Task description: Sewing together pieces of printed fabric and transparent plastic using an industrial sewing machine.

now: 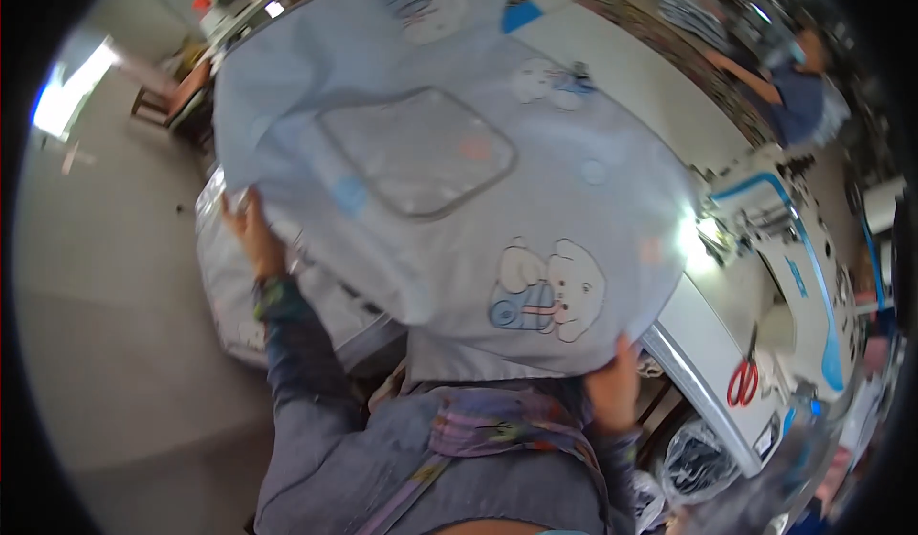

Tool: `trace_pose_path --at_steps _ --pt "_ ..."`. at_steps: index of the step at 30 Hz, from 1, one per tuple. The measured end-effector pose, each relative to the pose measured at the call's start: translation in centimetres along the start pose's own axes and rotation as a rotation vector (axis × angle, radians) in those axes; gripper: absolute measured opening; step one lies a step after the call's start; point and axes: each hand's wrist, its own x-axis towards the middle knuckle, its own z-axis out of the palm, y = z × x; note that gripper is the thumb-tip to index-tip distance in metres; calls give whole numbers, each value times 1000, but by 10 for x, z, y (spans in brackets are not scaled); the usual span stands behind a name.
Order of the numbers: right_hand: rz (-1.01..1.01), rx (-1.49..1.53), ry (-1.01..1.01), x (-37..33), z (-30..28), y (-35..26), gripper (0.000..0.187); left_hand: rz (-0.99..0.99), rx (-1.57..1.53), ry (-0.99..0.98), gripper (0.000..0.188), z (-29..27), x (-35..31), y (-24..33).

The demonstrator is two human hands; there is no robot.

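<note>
A large pale blue-grey fabric piece (pixel 559 215) with printed cartoon puppies spreads out before me. It covers much of the white sewing table (pixel 636 76). Set into it is a rounded, see-through panel with a dark border (pixel 421 152). On the left, my left hand (pixel 253 237) is closed on the fabric's edge, its fingertips partly behind the cloth. My right hand (pixel 614 387) pinches the near right edge, slightly blurred. The fabric's right side reaches up to the lit needle area of a white sewing machine (pixel 813 258).
Red-handled scissors (pixel 742 382) lie on the table right of my right hand. Below them hangs a clear plastic bag (pixel 703 463) with dark contents. Shiny pale material (pixel 229 296) is heaped beneath my left arm. A co-worker (pixel 803 95) sits at the far right; a wooden chair (pixel 177 95) stands far left.
</note>
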Motion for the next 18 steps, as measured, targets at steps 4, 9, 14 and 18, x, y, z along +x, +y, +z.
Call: trace_pose_path --at_steps 4,9,14,18 --pt "-40 -432 -555 -35 -1 74 38 171 -198 210 62 29 22 -15" --pt "-57 -108 -117 -1 23 31 44 57 -326 174 69 102 36 -13" --pt "-395 505 -421 -1 77 -101 53 -151 -345 -104 73 144 35 30" --pt "-308 291 -561 6 75 -39 65 5 -230 -230 74 161 48 34"
